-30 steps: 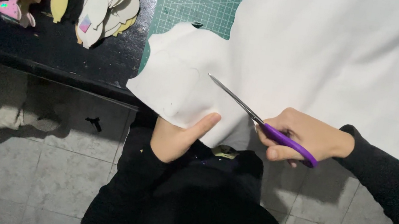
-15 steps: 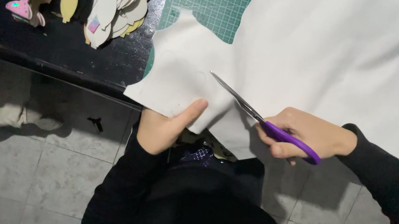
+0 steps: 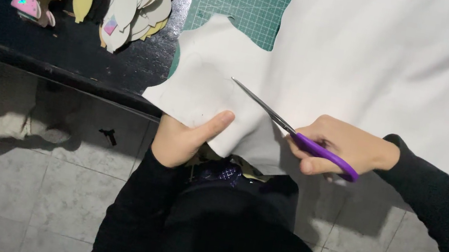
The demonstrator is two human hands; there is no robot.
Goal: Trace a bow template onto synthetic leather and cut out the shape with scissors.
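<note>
The left hand pinches the white sheet overhanging the black table; the right hand grips purple scissors, blades on the sheet.

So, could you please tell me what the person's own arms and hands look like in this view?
Both arms wear long black sleeves of plain dark cloth that reach the wrists. The left hand and right hand are bare: no gloves, and no rings, watch or bracelet show. The left sleeve and right sleeve carry no visible pattern or markings.
</note>
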